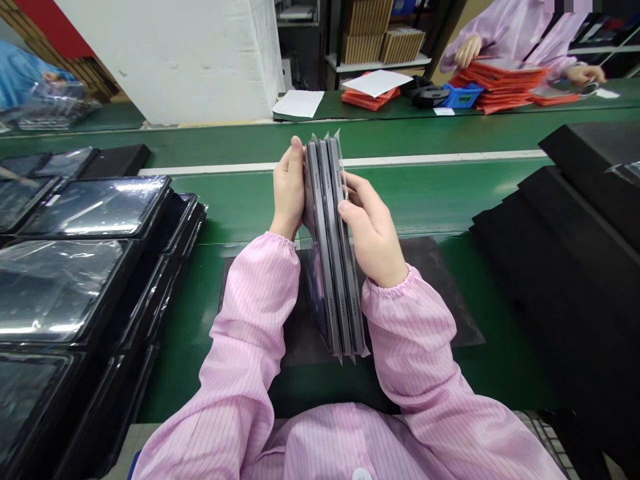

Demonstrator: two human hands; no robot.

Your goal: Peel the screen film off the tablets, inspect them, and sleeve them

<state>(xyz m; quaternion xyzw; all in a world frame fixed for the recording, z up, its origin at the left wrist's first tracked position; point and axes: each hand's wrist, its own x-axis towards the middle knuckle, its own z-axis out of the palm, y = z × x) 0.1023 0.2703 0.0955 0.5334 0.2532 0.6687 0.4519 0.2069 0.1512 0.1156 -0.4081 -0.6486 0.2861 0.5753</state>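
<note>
Tablet-like slabs, three slim grey ones edged with clear film (334, 253), stand on edge, side by side and slightly tilted, between my hands above the flat black sheet (430, 261) on the green bench (183, 320). My bare left hand (290, 190) grips their left side, my bare right hand (375, 233) the right, thumb over the rightmost edge. I should squeeze evenly, align their ends and avoid creasing the film.

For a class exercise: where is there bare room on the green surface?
Bare surface shows between the right hand and the black stack, and between the left hand and the stacked devices. Stacks crowd both sides; held devices, the middle.
</note>
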